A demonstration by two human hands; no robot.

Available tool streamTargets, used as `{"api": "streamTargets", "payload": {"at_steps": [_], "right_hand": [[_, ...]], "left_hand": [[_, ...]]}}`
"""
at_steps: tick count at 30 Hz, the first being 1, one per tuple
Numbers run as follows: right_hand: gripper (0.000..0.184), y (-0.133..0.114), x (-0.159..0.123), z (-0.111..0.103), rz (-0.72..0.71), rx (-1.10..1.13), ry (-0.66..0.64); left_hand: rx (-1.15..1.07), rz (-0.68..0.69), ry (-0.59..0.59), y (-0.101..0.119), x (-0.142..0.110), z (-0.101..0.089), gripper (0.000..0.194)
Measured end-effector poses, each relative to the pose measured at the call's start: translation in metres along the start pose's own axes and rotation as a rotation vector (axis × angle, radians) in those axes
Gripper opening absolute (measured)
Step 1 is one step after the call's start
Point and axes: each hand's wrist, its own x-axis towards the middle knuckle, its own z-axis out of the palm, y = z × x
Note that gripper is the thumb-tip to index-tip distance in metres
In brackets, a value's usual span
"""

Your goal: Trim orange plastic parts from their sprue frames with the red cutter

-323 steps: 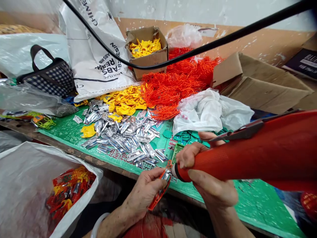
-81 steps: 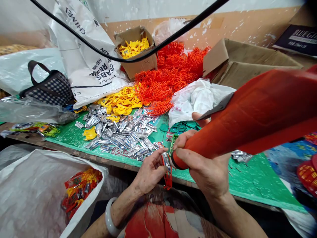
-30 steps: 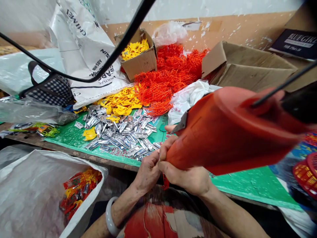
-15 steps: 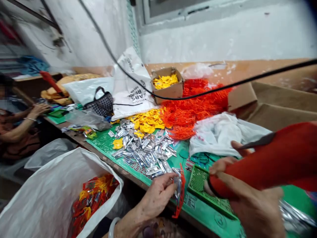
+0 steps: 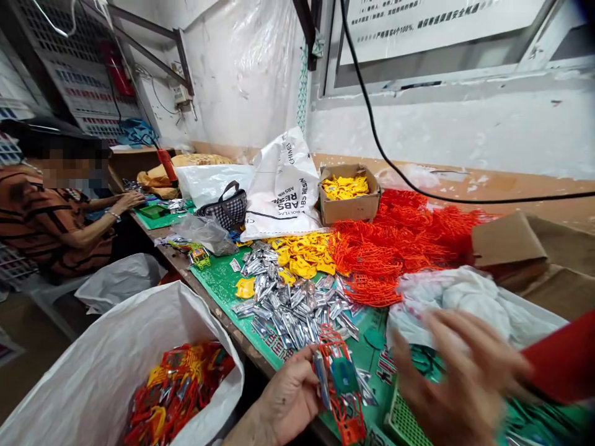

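Note:
My left hand (image 5: 297, 390) is closed on an orange plastic openwork piece (image 5: 352, 427). A flat green part (image 5: 345, 375) sits on its middle, and silver strips show beside it at my fingertips. My right hand (image 5: 458, 378) is smeared by motion, its fingers spread with nothing seen in them. It passes over a green perforated basket (image 5: 409, 421) and partly covers it. Behind that hand, at the right edge, is a red rounded tool body (image 5: 564, 356). Silver wrapped strips (image 5: 297, 303) lie heaped just beyond my left hand.
Yellow parts (image 5: 304, 254), tangled orange parts (image 5: 385, 254) and a white plastic bag (image 5: 474, 297) cover the table. A cardboard box (image 5: 348, 210) holds yellow parts. At lower left stands an open white sack (image 5: 218, 328) of assembled pieces. A co-worker (image 5: 60, 204) sits left; a black cable (image 5: 372, 118) hangs ahead.
My right hand has come off the red tool and its fingers have spread. The orange piece in my left hand has turned, showing its green part. The camera view has shifted.

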Motion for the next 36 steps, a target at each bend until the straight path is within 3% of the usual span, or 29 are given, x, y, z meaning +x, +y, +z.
{"api": "streamTargets", "payload": {"at_steps": [2, 6, 9, 12, 14, 16, 18, 22, 24, 27, 29, 32, 36], "right_hand": [[0.031, -0.006, 0.035, 0.06, 0.059, -0.068, -0.383], [0.016, -0.015, 0.078, 0.168, 0.058, -0.06, -0.672], [0.03, -0.021, 0.08, 0.213, 0.069, -0.036, -0.795], [0.033, -0.021, 0.075, 0.225, 0.121, 0.037, -0.864], [0.032, -0.017, 0.072, 0.216, 0.179, 0.114, -0.882], [0.026, -0.01, 0.067, 0.191, 0.254, 0.207, -0.865], [0.018, -0.004, 0.06, 0.153, 0.346, 0.312, -0.816], [0.021, -0.005, 0.04, 0.065, 0.534, 0.518, -0.743], [0.026, -0.011, 0.027, 0.034, 0.775, 0.743, -0.686], [0.039, -0.02, 0.006, 0.016, 1.083, 0.965, -0.614], [0.042, -0.024, -0.003, 0.016, 1.067, 0.896, -0.591], [0.035, -0.029, -0.007, 0.016, 0.885, 0.694, -0.587], [0.033, -0.037, -0.001, 0.007, 0.69, 0.607, -0.721]], "left_hand": [[0.005, 0.011, 0.008, 0.003, -0.001, -0.002, 0.033], [0.036, 0.011, 0.041, 0.006, -0.003, -0.005, 0.031], [0.074, 0.029, 0.062, 0.01, -0.005, -0.006, 0.033], [0.096, 0.045, 0.092, 0.014, -0.005, -0.006, 0.032], [0.091, 0.056, 0.09, 0.016, -0.004, -0.005, 0.031], [0.087, 0.063, 0.078, 0.016, -0.002, -0.005, 0.029], [0.091, 0.068, 0.063, 0.015, 0.001, -0.004, 0.029], [0.109, 0.1, 0.063, 0.009, 0.009, 0.0, 0.03], [0.143, 0.117, 0.047, 0.004, 0.012, 0.004, 0.029], [0.213, 0.155, -0.006, -0.002, 0.012, 0.012, 0.036], [0.248, 0.169, -0.04, -0.003, 0.009, 0.017, 0.045], [0.231, 0.126, -0.088, -0.002, 0.004, 0.022, 0.056], [0.233, 0.13, -0.084, -0.001, 0.002, 0.027, 0.043]]}}
